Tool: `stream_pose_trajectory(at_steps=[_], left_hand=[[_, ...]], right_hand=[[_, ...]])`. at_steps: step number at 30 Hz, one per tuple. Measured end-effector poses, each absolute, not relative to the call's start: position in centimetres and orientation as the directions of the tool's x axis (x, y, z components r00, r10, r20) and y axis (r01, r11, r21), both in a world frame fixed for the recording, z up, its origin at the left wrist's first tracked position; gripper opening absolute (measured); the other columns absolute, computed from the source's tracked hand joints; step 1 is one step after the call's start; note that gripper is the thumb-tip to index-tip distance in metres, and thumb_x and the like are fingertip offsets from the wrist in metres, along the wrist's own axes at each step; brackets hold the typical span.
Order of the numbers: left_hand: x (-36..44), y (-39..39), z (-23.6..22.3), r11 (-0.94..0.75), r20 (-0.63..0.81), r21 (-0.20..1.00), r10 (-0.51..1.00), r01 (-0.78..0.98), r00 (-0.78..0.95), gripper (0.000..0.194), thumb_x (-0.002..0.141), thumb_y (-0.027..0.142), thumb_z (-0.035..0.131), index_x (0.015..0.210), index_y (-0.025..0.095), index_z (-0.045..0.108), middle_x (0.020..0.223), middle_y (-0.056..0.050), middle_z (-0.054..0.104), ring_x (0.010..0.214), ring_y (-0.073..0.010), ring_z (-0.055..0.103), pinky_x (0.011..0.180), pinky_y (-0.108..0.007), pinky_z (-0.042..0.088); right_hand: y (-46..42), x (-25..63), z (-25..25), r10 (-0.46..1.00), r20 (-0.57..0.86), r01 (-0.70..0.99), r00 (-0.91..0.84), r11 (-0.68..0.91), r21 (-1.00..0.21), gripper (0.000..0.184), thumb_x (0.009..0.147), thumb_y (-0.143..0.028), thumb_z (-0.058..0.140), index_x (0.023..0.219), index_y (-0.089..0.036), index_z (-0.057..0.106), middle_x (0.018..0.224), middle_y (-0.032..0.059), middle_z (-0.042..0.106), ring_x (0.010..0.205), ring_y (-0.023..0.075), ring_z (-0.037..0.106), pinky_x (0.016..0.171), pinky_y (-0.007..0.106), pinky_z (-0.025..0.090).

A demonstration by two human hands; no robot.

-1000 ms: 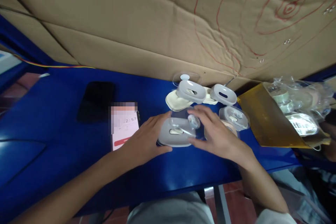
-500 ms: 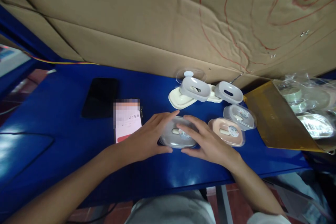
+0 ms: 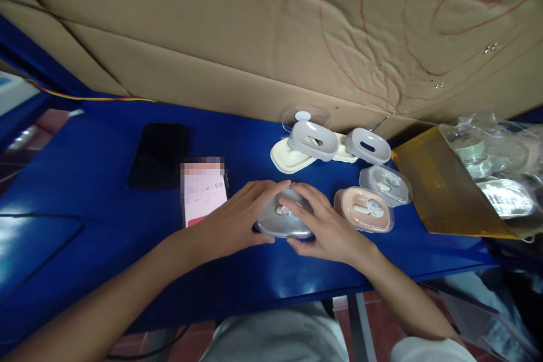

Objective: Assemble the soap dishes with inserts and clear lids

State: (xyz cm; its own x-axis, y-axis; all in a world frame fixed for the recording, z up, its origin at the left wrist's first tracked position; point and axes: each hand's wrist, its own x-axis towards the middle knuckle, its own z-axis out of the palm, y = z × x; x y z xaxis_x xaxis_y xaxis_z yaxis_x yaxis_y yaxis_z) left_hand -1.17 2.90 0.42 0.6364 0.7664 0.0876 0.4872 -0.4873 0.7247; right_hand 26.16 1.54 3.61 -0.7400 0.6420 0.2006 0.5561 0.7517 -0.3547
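Note:
A grey oval case with a clear lid (image 3: 280, 222) lies on the blue table (image 3: 85, 198), just in front of me. My left hand (image 3: 237, 218) grips its left side, fingers curled over the top edge. My right hand (image 3: 324, 226) presses on its right side and lid. Inside the lid I see a small white piece and a round label. A pink case with a clear lid (image 3: 363, 209) lies just right of my right hand, apart from it.
Further back lie a clear-lidded grey case (image 3: 385, 184), two grey trays (image 3: 367, 145) and cream trays (image 3: 288, 157) by the cardboard wall (image 3: 254, 39). A phone with a lit timer (image 3: 203, 189) and a dark phone (image 3: 156, 154) lie left. A yellow bag of packed cases (image 3: 449, 186) sits right.
My right hand brought the clear lid down onto the grey case and now presses on it. Both hands have closed in around the case. The timer has advanced.

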Motion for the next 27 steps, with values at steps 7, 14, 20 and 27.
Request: stream_pose_trajectory(at_steps=[7,14,20,27], left_hand=[[-1.2,3.1,0.9,-0.478,0.072,0.729,0.765,0.489,0.641,0.108,0.085,0.03,0.091,0.172,0.038,0.027,0.167,-0.012,0.05,0.154,-0.038,0.048,0.124,-0.06,0.045],[-2.1,2.9,1.5,-0.481,-0.023,0.702,0.721,0.525,0.692,0.118,0.084,0.029,0.091,0.175,0.045,0.019,0.173,-0.008,0.045,0.157,-0.0377,0.047,0.123,-0.055,0.048],[-1.7,2.4,0.5,-0.54,-0.014,0.581,0.741,0.609,0.671,0.096,0.098,0.029,0.077,0.175,0.045,0.022,0.17,-0.008,0.049,0.151,-0.0366,0.053,0.122,-0.057,0.049],[-0.6,2.1,-0.2,-0.628,0.088,0.397,0.752,0.67,0.653,0.066,0.11,0.037,0.06,0.172,0.035,0.037,0.17,-0.011,0.05,0.145,-0.0356,0.059,0.118,-0.055,0.051]], right_hand=[[1.3,26.1,3.0,0.659,0.192,0.592,-0.728,0.744,-0.31,0.069,0.105,-0.04,0.068,0.166,-0.019,0.045,0.169,0.024,0.041,0.162,0.041,0.038,0.125,0.066,0.046],[-3.4,27.5,3.4,0.704,0.148,0.671,-0.695,0.709,-0.217,0.07,0.105,-0.04,0.064,0.168,-0.018,0.042,0.171,0.0228,0.042,0.162,0.0414,0.036,0.122,0.065,0.048],[-10.0,32.5,3.7,0.839,0.176,0.838,-0.514,0.535,-0.104,0.072,0.101,-0.03,0.062,0.17,-0.022,0.043,0.168,0.0164,0.049,0.155,0.0401,0.044,0.118,0.06,0.046],[-13.7,40.6,1.9,0.911,0.275,0.935,-0.309,0.344,-0.089,0.072,0.105,-0.029,0.056,0.174,-0.029,0.036,0.16,0.0129,0.058,0.147,0.0383,0.053,0.116,0.055,0.043]])
